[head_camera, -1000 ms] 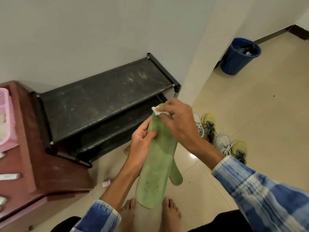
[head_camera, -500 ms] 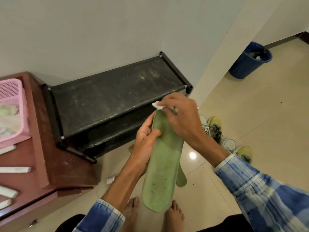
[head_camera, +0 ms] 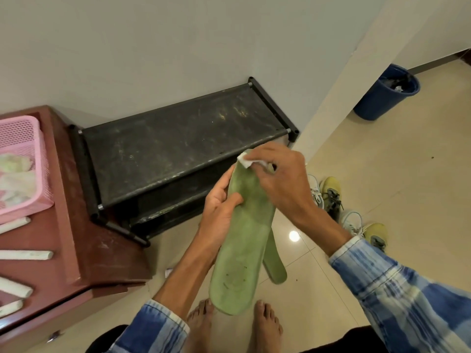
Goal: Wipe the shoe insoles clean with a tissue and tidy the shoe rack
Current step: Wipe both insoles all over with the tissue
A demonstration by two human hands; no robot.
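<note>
Insole [head_camera: 242, 240] between both hands

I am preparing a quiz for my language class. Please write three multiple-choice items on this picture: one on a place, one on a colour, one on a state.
1. Where on the front green insole is the tissue pressed?
A) at its upper end B) at its middle C) at its lower end
2. What colour is the waste bin?
A) pink B) blue C) black
3. What is the left hand doing?
A) hanging idle B) gripping the insole C) holding the tissue

Answers:
1 A, the right hand holds the tissue against the insole's top edge.
2 B, its wall is plainly blue.
3 B, its thumb lies across the insole's face.
</note>
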